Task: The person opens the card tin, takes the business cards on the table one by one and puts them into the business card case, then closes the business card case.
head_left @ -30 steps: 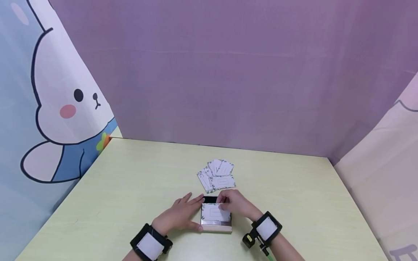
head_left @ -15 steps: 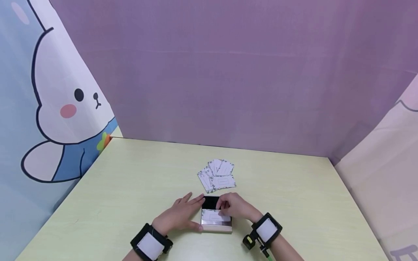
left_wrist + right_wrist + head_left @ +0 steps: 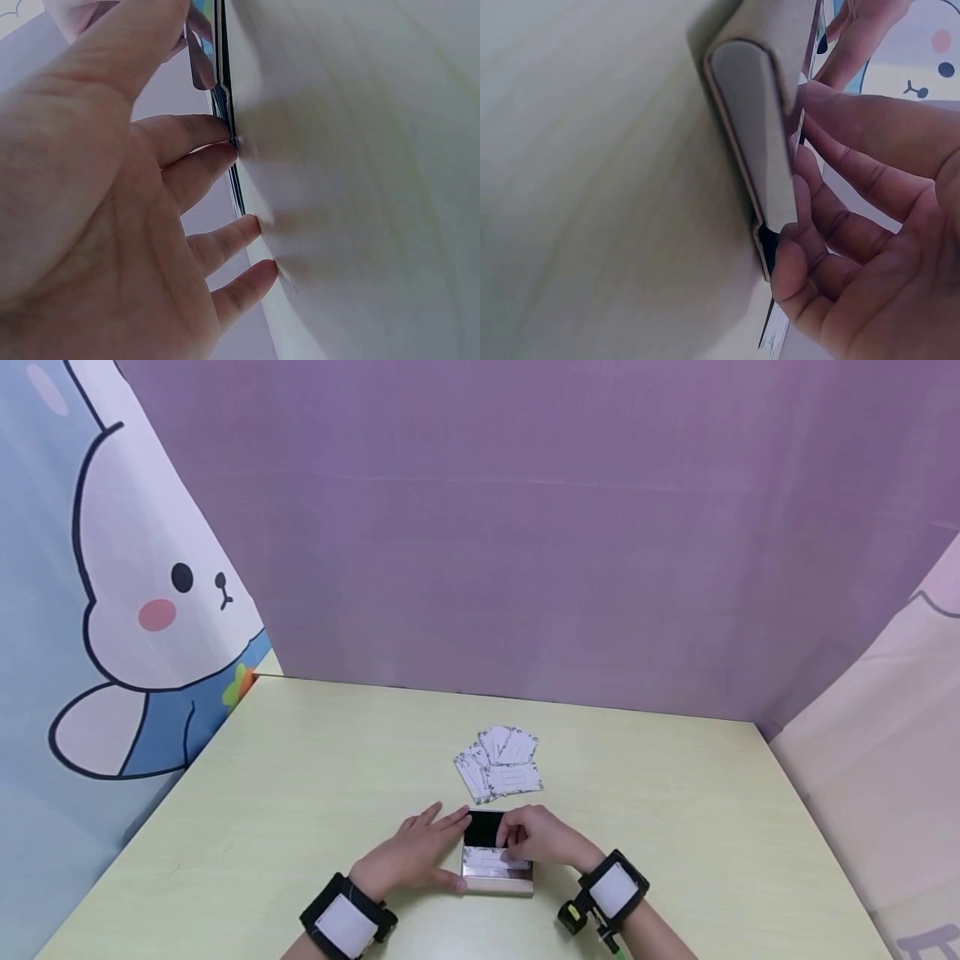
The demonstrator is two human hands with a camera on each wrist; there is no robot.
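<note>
A white card [image 3: 491,860] is pinched by the right hand [image 3: 542,837] inside the open card case [image 3: 497,883], steadied by the flat left hand [image 3: 415,855]; loose cards [image 3: 501,763] lie at 12 o'clock.

A white card [image 3: 491,858] with leafy edging lies partly slid into an open black-lined card case [image 3: 496,883], flat between both hands, under the right fingertips.
</note>
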